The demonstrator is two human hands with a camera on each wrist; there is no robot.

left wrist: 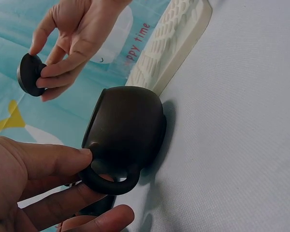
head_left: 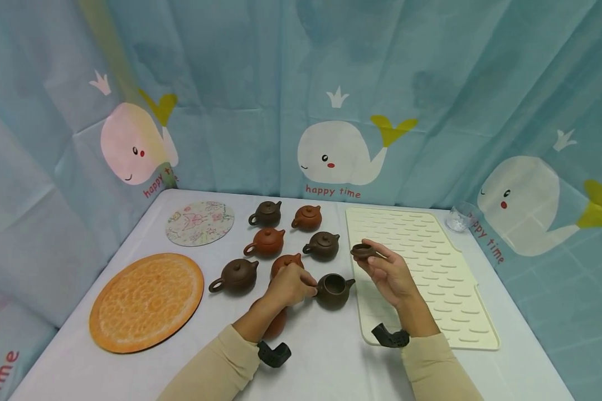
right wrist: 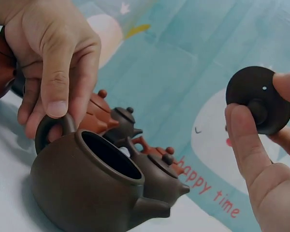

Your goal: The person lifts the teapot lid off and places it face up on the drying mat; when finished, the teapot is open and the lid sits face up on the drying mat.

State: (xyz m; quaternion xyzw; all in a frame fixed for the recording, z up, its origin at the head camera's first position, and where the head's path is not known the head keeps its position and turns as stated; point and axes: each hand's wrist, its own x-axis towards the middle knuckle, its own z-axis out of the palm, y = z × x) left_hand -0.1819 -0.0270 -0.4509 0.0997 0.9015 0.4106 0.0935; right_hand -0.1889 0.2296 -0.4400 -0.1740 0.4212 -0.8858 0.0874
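A dark brown teapot (head_left: 333, 292) stands uncovered on the white table, its round opening bare and its spout toward the right. My left hand (head_left: 293, 285) pinches its loop handle (left wrist: 111, 186) between thumb and fingers. Up and to the right, over the edge of the cream mat, my right hand (head_left: 388, 273) holds the teapot's dark round lid (right wrist: 259, 100). In the right wrist view the lid's knob and a small pale hole show, with the thumb and fingers at its rim and knob. The lid is apart from the teapot.
Several lidded teapots, dark brown and reddish, stand left of and behind the open one, such as a dark teapot (head_left: 238, 277). One red teapot (head_left: 276, 326) is partly behind the left forearm. A cream ridged mat (head_left: 431, 267), an orange round mat (head_left: 145, 301), a floral mat (head_left: 200, 223) and a clear glass (head_left: 459, 219) lie around.
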